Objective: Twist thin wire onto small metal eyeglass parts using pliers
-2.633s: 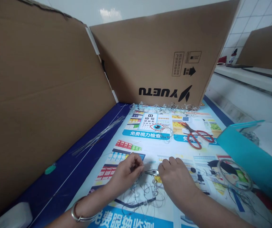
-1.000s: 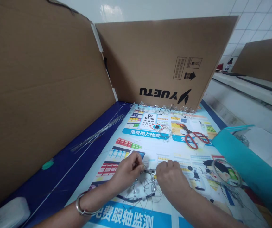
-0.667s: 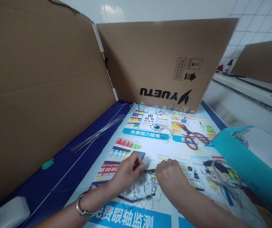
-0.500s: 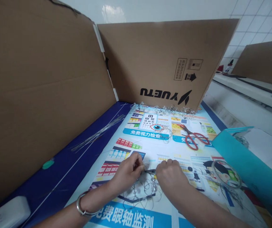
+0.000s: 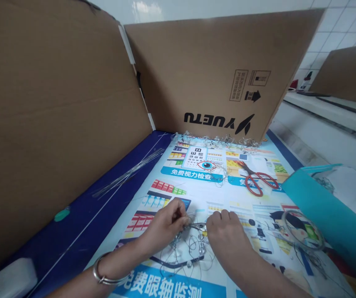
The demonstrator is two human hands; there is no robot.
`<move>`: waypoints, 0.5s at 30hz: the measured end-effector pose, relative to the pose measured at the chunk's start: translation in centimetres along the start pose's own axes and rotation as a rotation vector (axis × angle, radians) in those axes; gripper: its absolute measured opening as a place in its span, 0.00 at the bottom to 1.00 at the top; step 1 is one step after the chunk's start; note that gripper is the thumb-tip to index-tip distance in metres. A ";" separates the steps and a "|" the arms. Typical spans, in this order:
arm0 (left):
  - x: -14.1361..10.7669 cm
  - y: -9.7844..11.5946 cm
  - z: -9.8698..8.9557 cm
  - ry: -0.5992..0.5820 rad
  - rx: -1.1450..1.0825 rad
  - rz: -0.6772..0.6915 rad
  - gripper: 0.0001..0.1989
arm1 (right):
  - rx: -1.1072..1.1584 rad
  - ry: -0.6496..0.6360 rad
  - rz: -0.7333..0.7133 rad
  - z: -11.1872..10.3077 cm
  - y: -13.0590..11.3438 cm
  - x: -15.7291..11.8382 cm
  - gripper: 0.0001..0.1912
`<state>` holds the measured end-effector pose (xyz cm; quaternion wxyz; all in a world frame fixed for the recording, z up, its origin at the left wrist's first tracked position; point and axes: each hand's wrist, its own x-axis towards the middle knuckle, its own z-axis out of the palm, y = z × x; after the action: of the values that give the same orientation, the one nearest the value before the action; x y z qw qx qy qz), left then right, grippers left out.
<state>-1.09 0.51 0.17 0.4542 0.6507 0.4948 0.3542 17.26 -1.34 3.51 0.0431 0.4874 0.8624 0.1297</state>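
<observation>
Low over the printed sheet, my right hand point(image 5: 227, 234) is closed round a pair of small pliers point(image 5: 199, 226), their metal jaws pointing left. The jaws reach the fingertips of my left hand point(image 5: 167, 223), which pinches thin wire. Below and between both hands spreads a loose tangle of wire point(image 5: 193, 247) with clear beads on it. Exactly what the jaws grip is too small to make out. A metal bangle circles my left wrist.
Red-handled scissors point(image 5: 257, 180) lie beyond my right hand. A wire coil point(image 5: 320, 244) and a teal box point(image 5: 330, 215) are at the right. Straight wires point(image 5: 128, 174) lie at the left. Beaded wire pieces point(image 5: 215, 140) line the foot of the cardboard wall point(image 5: 221, 62).
The camera view has shifted slightly. The pliers have turned a little in my right hand, showing more of their pivot. My left hand keeps its pinch close to the jaws.
</observation>
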 end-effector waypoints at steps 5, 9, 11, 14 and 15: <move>-0.1 0.2 -0.1 0.027 0.088 0.011 0.05 | 0.013 0.001 -0.025 0.4 0.2 0.2 0.07; -0.2 0.4 -0.1 0.059 0.163 0.045 0.05 | 0.023 0.016 -0.034 0.5 0.3 0.3 0.07; -0.2 0.4 -0.1 0.059 0.164 0.049 0.05 | 0.029 0.013 -0.038 0.5 0.4 0.3 0.08; -0.1 0.5 -0.1 0.058 0.154 0.043 0.05 | 0.034 -0.005 -0.041 0.5 0.5 0.3 0.08; -0.1 0.5 -0.1 0.056 0.151 0.041 0.05 | 0.034 -0.010 -0.040 0.4 0.5 0.4 0.08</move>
<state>-0.99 0.40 0.68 0.3826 0.6829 0.5190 0.3434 17.61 -0.70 3.26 0.0418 0.4715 0.8738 0.1116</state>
